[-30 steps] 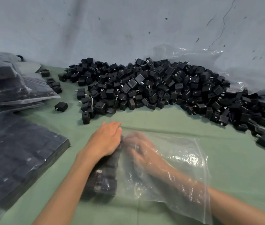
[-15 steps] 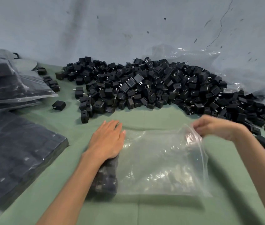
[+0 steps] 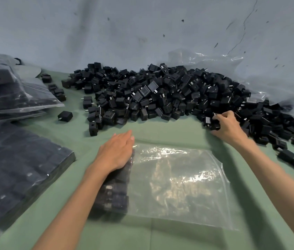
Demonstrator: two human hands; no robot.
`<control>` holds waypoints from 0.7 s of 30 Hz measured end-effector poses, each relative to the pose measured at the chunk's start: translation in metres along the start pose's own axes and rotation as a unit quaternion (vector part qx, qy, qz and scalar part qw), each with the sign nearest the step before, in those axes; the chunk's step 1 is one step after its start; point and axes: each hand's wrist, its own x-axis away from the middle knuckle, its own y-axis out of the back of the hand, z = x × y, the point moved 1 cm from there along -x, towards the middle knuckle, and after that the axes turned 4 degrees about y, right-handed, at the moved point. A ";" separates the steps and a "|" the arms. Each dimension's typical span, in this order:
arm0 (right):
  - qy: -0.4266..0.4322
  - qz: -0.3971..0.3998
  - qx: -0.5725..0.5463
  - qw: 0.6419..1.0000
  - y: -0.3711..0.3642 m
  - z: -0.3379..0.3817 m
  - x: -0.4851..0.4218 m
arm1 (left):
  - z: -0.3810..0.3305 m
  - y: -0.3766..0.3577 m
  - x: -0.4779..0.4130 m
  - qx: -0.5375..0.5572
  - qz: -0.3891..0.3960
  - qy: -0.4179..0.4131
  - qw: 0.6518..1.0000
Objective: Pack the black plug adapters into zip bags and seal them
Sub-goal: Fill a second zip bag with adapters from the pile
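**Green counter, one bag part-filled: right hand at the pile for more**

Green cloth counter against a scuffed grey wall.

Step in hand: loading, not sealing.
- The zip bag lies flat in front of the person. Its zip strip seems to run down the right edge.
- The left hand is flat with fingers straight, pressing on the packed row at the bag's left end.
- The right hand is well apart from it. Its fingers curl round a few black plug adapters at the near edge of the pile.

Next move, my read:
- Lift that handful and get it in through the bag mouth.
- Set it as a second row tight against the first.
- Left hand stays as the stop so the first row doesn't topple.
- Most of the bag is empty, so the seal is a long way off.

Counts:
- Hands: 2
- Bags in work: 1
- Rows in it: 1. Can't count the units through the film.
- Filled bags: 1 flat filled bag at near left, plus a stack of at least 3 behind it. The layers blur together.
- Loose adapters: hundreds in the pile, uncountable.
- Strays: 1 lone adapter left of the pile, with a few more behind it.
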 end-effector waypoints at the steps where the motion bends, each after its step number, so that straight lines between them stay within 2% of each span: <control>1: 0.023 -0.009 -0.003 1.000 0.000 0.002 0.010 | 0.001 0.001 -0.001 0.027 0.009 0.013 1.000; 5: 0.112 -0.078 -0.019 0.990 0.004 0.011 0.064 | 0.002 0.008 -0.003 0.135 0.024 0.022 0.990; 8: 0.155 -0.064 -0.083 0.982 0.009 0.015 0.114 | 0.002 0.014 0.001 0.194 0.026 0.010 0.981; 10: 0.163 -0.022 -0.150 0.975 0.017 0.017 0.144 | 0.001 0.016 0.002 0.201 0.026 0.006 0.979; 12: 0.146 0.078 -0.229 0.959 0.032 0.024 0.162 | 0.001 0.013 0.001 0.181 0.025 0.009 0.983; 15: 0.120 0.284 -0.329 0.893 0.050 0.043 0.170 | 0.003 0.006 -0.004 0.119 0.020 0.013 0.993; 17: 0.090 0.364 -0.397 0.838 0.051 0.057 0.170 | 0.005 0.002 -0.006 0.087 0.019 0.006 0.996; 19: 0.065 0.364 -0.445 0.816 0.046 0.077 0.168 | 0.007 0.000 -0.007 0.074 0.017 0.004 0.997; 21: 0.126 0.306 -0.387 0.860 0.035 0.098 0.160 | 0.008 -0.001 -0.008 0.058 0.015 0.004 0.998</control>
